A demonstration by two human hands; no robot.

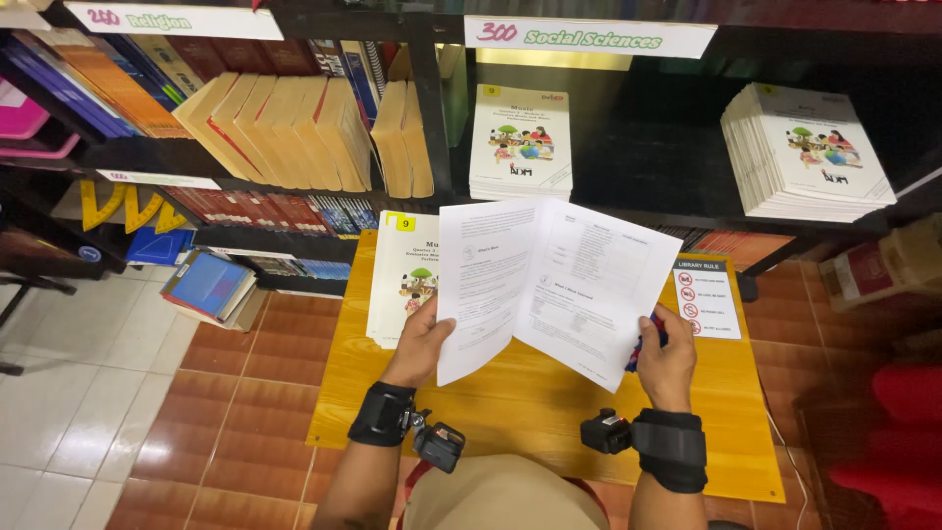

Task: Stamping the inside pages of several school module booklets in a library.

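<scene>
1. Booklet [545, 285], thin and floppy, hangs open above a yellow table [549, 412] before library shelves.
2. Left hand [420, 344] pinches the left page's lower edge; right hand [667, 365] grips the right page's bottom corner.
3. Light paper likely creases easily; best held near the spine.

Bright, even indoor light, sharp centre, dim upper shelves, wide-angle bending at the edges.

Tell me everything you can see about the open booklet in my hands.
The booklet is thin white paper, held open in mid-air above the yellow table, its pages printed with black text and a table. The left hand grips the lower left page edge; the right hand holds the lower right edge, with something blue against its fingers.
</scene>
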